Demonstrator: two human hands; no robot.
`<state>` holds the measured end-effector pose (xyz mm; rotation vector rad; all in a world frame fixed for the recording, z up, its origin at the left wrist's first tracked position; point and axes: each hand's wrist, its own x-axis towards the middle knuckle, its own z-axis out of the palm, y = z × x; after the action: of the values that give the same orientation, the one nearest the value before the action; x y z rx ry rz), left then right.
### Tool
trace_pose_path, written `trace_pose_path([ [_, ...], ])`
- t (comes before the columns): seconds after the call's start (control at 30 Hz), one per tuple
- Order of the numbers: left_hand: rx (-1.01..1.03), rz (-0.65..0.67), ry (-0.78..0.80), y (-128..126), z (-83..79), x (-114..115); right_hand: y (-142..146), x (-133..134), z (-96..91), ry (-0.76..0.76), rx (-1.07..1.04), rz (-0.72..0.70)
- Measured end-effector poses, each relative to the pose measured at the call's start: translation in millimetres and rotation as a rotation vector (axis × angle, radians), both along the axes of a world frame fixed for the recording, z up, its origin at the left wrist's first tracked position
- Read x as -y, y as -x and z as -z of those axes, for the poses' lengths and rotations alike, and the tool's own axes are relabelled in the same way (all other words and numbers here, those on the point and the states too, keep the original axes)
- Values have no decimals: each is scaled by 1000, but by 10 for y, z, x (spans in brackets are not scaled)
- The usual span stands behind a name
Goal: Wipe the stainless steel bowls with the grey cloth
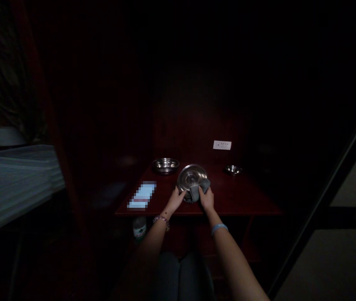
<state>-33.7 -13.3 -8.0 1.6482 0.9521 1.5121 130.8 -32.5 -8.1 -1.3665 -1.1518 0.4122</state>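
Note:
A steel bowl (190,177) is tilted up over the dark red table (243,200), its inside facing me. My left hand (175,200) grips the bowl's lower left rim. My right hand (206,198) presses a grey cloth (200,188) against the bowl's lower right edge, fingers wrapped round the cloth. A beaded bracelet shows on my left wrist and a light blue band on my right.
A second steel bowl (165,165) sits at the back left of the table and a small one (233,169) at the back right. A blurred flat item (142,195) lies at the left. A white socket plate (222,145) is on the wall. A bottle (139,228) stands below the table edge.

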Motion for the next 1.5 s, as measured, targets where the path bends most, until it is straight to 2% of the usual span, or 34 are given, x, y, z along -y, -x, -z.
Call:
trace_pose_path([
  [0.1,36,27,28,5,2,-47,24,-7,-1,11,14,14],
  [0.23,137,25,136,22,-94,10,42,-2,-16,-17,-13,5],
  [0.37,127,3,141,51,-211,135,34,5,-30,-12,-19,-31],
  [0.47,117,5,126,49,-242,189,24,10,-34,-7,-20,-40],
  [0.83,104,31,38,18,-188,155,13,49,-67,-33,-50,-12],
  [1.03,49,42,75,29,-136,111,21,51,-70,-44,-57,-17],
  [1.5,45,-24,86,69,-49,16,17,54,-69,-16,-68,-5],
])
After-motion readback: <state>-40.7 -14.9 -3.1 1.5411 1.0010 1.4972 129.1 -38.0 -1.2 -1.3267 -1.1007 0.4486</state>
